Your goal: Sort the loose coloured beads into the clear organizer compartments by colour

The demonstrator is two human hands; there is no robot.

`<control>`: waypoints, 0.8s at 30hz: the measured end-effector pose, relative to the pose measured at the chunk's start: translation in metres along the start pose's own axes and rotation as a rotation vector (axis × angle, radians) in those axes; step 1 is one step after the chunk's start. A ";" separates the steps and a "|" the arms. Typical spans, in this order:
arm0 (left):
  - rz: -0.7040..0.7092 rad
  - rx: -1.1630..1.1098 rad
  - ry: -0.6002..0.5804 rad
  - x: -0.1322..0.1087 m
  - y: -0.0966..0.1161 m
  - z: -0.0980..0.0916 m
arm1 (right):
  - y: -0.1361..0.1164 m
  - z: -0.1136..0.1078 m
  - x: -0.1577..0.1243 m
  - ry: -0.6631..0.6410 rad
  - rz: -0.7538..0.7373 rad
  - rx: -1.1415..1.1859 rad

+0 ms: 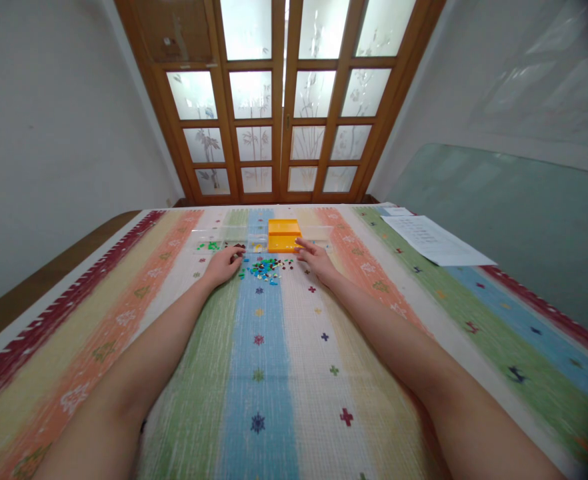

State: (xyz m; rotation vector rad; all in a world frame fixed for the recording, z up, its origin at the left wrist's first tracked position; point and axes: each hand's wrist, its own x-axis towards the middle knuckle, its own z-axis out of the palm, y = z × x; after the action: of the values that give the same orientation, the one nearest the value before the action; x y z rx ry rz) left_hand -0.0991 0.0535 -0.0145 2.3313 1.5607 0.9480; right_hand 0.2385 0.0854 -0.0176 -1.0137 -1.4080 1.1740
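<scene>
Small coloured pieces (265, 269), mostly blue and green with some dark brown and pale ones, lie in a loose pile on a striped tablecloth (261, 357), at center, between both hands. Left hand (225, 264) at 9 to 10 o'clock from pile, fingers bent and close together, tips by the dark brown pieces (233, 245); can't tell if they pinch anything. Right hand (318, 260) at 3 o'clock, fingers loosely spread, tips just beside the lower right corner of an orange box (284, 228); can't tell if touching. Orange box sits at 1 o'clock from pile. Clear tray (215, 233) at 11 o'clock, green pieces (209, 246) in its left part, a little yellow (259, 247) near the box. Farther out: white papers (431, 239) at 2 to 3 o'clock, wood-framed glass doors (283, 123) at 12.
</scene>
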 end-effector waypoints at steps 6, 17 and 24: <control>-0.005 -0.012 -0.001 0.000 0.002 -0.001 | -0.004 0.000 -0.002 -0.041 -0.004 -0.013; -0.014 0.000 -0.008 0.000 0.001 0.000 | -0.003 -0.003 -0.002 -0.072 -0.060 -0.134; -0.018 0.006 -0.018 0.000 0.001 -0.001 | -0.007 0.002 -0.012 -0.163 -0.350 -0.467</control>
State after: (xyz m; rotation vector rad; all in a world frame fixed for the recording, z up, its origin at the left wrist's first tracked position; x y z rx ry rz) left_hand -0.0984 0.0530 -0.0134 2.3188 1.5777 0.9175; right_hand 0.2383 0.0720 -0.0133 -0.9424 -1.9561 0.6945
